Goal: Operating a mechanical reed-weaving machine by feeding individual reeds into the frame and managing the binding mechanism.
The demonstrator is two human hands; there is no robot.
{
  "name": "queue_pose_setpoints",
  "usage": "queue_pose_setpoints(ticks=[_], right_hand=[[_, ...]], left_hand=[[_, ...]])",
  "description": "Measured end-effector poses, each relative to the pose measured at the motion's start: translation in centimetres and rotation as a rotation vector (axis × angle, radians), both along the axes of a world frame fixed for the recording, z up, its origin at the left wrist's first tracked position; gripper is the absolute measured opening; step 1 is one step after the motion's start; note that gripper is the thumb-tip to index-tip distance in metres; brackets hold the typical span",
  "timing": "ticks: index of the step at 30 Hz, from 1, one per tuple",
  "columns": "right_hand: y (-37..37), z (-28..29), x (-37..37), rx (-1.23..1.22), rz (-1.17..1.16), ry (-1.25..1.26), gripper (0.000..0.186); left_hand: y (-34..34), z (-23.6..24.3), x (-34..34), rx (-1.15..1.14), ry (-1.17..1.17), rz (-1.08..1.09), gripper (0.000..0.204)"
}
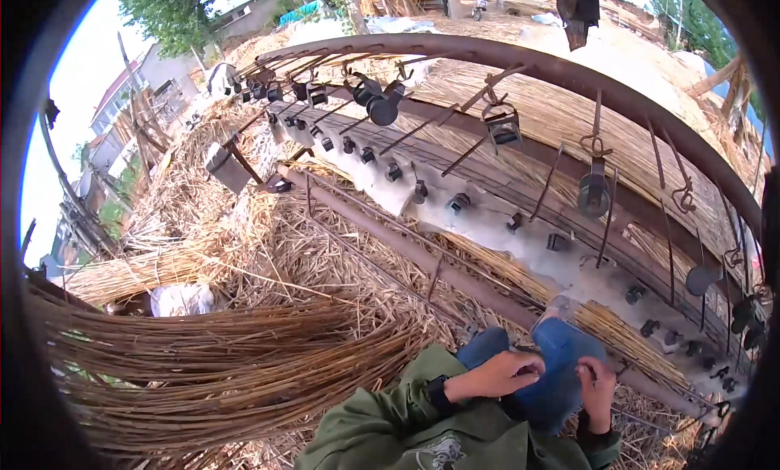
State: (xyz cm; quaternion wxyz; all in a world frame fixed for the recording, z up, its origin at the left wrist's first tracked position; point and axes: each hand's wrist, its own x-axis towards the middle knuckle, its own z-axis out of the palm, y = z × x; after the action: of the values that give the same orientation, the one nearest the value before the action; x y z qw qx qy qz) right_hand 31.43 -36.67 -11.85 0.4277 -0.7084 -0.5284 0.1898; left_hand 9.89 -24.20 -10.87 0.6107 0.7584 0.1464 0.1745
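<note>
My left hand point(508, 372) hovers over my jeans-clad legs point(569, 352), its fingers curled inward. Just to its right, my right hand point(595, 386) is also curled, thumb near forefinger, apart from the left. Whether either holds something small, I cannot make out. Beyond them a long rusty metal rack crosses the view, with a curved top bar point(536, 64), a lower pipe point(390, 246) and rods hung with dark weights or spools point(593, 194). A pale strip point(496, 218) dotted with small dark pieces runs along it, beside long straw-coloured reeds point(617, 328).
A thick bundle of brown reeds point(203, 364) lies at my left. Loose straw point(276, 275) covers the ground, with a white sack point(180, 298) among it. More pale reeds point(455, 88) lie behind the rack. Wooden poles point(81, 210), trees and buildings stand in the background.
</note>
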Motion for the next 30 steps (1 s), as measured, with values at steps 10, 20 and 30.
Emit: queue_pose_setpoints(ticks=[10, 20, 30], right_hand=[[6.0, -0.7, 2.4, -0.045, 0.208, -0.224, 0.02], [9.5, -3.7, 6.5, -0.423, 0.461, -0.011, 0.023], [10.6, -3.3, 6.3, -0.472, 0.444, -0.003, 0.028]], left_hand=[[0.6, -0.9, -1.8, -0.058, 0.026, 0.028, 0.018], [3.3, -6.2, -12.3, 0.045, 0.114, 0.535, 0.02], [-2.6, -17.0, -41.7, -0.529, 0.124, 1.936, 0.058]])
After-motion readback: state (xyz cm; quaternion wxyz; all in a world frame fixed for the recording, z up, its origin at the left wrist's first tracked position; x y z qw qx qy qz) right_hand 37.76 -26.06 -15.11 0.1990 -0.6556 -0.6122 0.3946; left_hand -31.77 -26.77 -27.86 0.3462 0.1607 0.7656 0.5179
